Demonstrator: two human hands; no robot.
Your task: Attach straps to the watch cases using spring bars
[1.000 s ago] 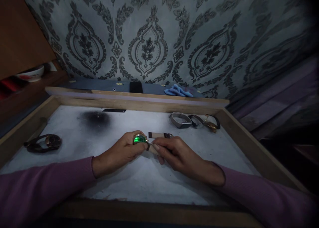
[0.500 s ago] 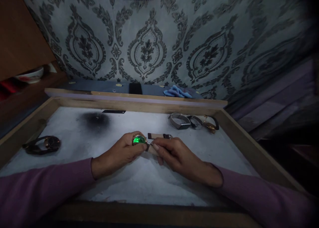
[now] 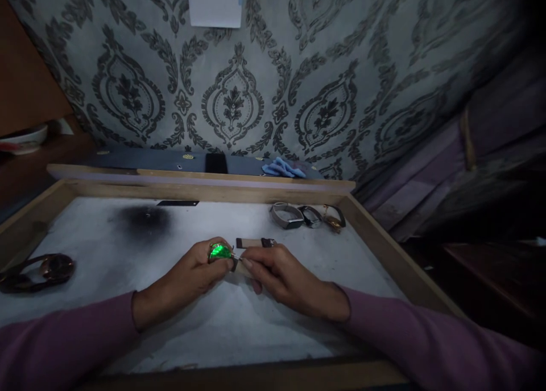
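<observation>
Between the thumb and fingers of my left hand (image 3: 191, 271) is a watch (image 3: 220, 251), its face shining bright green. My right hand (image 3: 285, 271) pinches a thin metal tool (image 3: 237, 258), whose tip meets the watch's right edge, where the strap joins. A pale strap piece (image 3: 243, 269) runs from that edge beneath my right fingers, partly hidden by them. Just behind my right hand lies another strap piece (image 3: 255, 243), beige with a dark end and a buckle. My fingers cover much of the watch case.
A wooden-rimmed tray (image 3: 205, 189) with a white base surrounds the work. A dark-strapped watch (image 3: 55, 268) lies at left. Several watches, including a grey-banded one (image 3: 286, 215), stand at back right. A black strip (image 3: 178, 203) lies along the back; a blue cloth (image 3: 282, 167) is beyond the rim.
The camera view has shifted, so the tray and wall sit further left and lower. Both hands keep their hold, with the tool tip still at the watch's edge.
</observation>
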